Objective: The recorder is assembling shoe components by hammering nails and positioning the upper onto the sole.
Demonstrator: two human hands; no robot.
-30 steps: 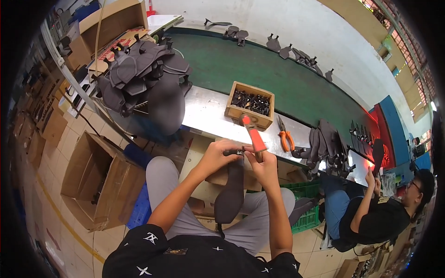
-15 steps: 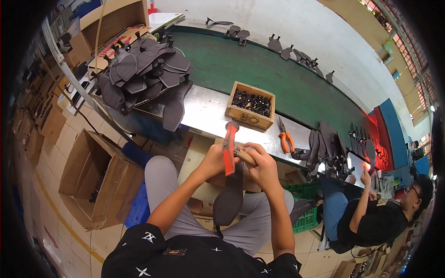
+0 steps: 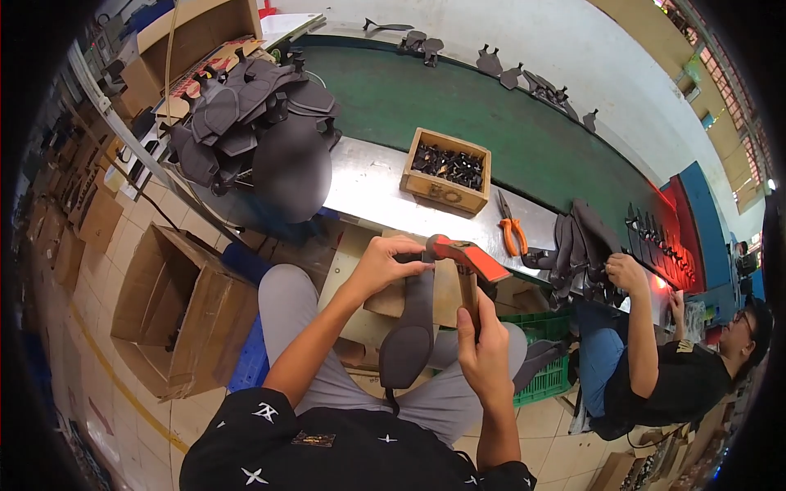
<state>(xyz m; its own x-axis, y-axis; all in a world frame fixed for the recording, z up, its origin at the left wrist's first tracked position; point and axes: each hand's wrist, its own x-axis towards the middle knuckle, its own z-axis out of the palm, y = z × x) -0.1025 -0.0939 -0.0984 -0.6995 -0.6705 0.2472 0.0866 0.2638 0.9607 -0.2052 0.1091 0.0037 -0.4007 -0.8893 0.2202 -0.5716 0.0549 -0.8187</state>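
My right hand [image 3: 485, 348] grips the wooden handle of a hammer [image 3: 471, 255], its red head raised just right of my left fingertips. My left hand [image 3: 386, 268] is closed, finger and thumb pinching at the narrow upper end of a dark paddle-shaped strap piece [image 3: 407, 348]. Something small and dark shows between those fingers, too small to name. The strap piece hangs broad end down between my knees. Behind its narrow end is a wooden block [image 3: 448, 299], partly hidden by the hammer and my right hand.
A wooden box [image 3: 442, 196] of small black parts and orange-handled pliers [image 3: 513, 235] lie on the metal ledge beside a green belt [image 3: 393, 102]. Similar strap pieces are piled left [image 3: 233, 106] and right [image 3: 577, 245]. A blurred dark shape [image 3: 292, 168] fronts the left pile. A co-worker [image 3: 679, 368] sits at right.
My left hand has come off the hammer to the strap's narrow end. The hammer has swung right, its head now tilted. The co-worker's hand has reached to the right pile.
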